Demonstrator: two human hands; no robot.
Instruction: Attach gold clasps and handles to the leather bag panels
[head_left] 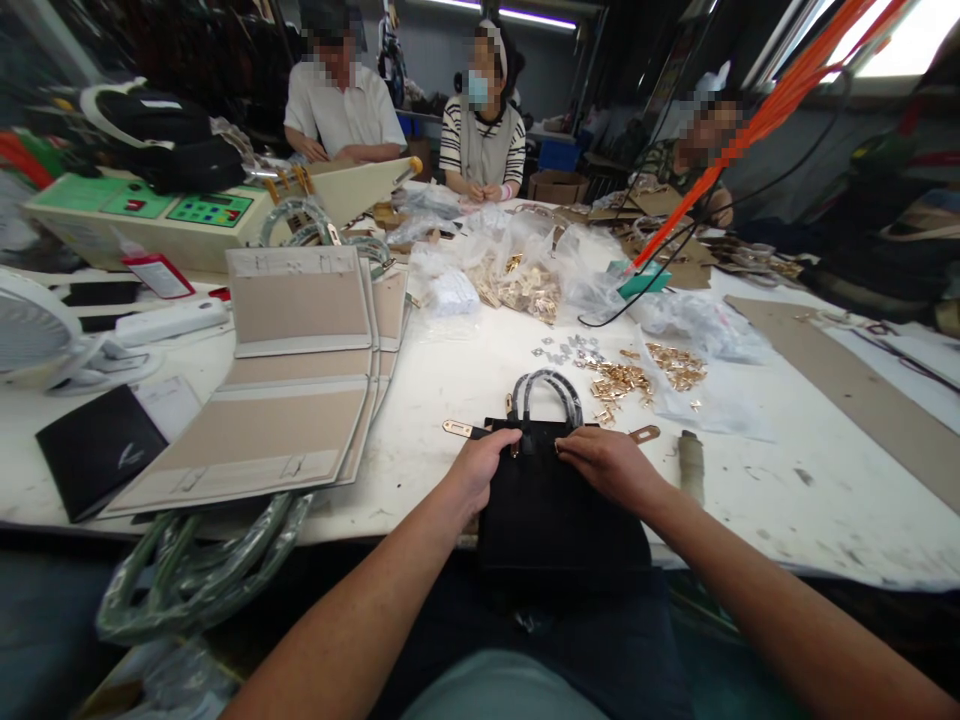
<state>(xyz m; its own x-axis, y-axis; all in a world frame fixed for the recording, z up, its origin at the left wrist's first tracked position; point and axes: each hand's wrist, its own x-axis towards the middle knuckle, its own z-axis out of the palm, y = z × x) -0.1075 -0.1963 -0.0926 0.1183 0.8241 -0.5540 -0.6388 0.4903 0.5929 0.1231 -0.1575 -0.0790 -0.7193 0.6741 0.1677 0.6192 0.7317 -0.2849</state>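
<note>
A small black handbag (562, 520) lies partly on the table's front edge and partly over my lap. Its two dark handles (553, 380), which look wrapped in clear film, arch up at the far side. My left hand (480, 468) grips the bag's upper left side, thumb on top near a gold fitting (515, 446) at the handle base. At the other handle base, my right hand (611, 462) pinches a small gold fitting (557, 449), mostly hidden by the fingers. Gold-plated strap ends (459, 428) stick out on both sides of the bag.
Gold metal pieces (619, 380) lie loose beyond the bag. A thread spool (691, 468) stands at right. Stacked beige panels (292, 400) with green handles (202, 570) overhang the table edge at left. An orange cable bundle (720, 160) hangs at right. Several people sit across the table.
</note>
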